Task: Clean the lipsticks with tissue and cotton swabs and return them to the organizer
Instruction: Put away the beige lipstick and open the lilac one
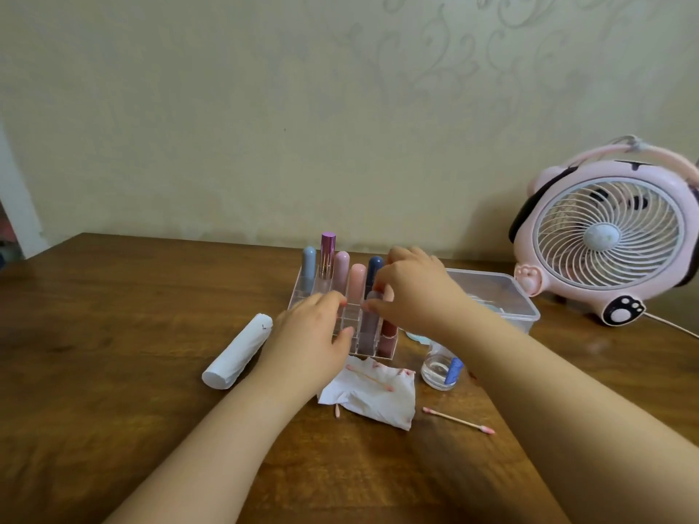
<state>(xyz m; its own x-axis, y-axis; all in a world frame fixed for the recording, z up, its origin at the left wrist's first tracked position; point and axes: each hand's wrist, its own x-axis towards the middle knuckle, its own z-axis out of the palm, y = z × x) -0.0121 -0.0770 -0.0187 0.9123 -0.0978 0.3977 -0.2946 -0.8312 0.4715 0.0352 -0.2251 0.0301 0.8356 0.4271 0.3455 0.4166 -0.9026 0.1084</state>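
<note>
A clear acrylic organizer (pixel 302 291) stands mid-table with several lipsticks upright in it, among them a grey one (pixel 309 263), a purple metallic one (pixel 327 255) and a pink one (pixel 356 283). My right hand (pixel 412 289) pinches the cap of a mauve lip gloss tube (pixel 368 327) that stands in a front slot. My left hand (pixel 308 334) rests against the organizer's front left, fingers curved on its edge. A stained crumpled tissue (pixel 374 399) lies in front with a used cotton swab (pixel 372 378) on it. Another pink-tipped swab (pixel 457 420) lies to the right.
A white tissue roll (pixel 237 351) lies left of the organizer. A small clear bottle with a blue label (pixel 442 368) stands by my right wrist, a clear plastic box (pixel 499 293) behind it. A pink desk fan (pixel 612 236) stands at the right against the wall.
</note>
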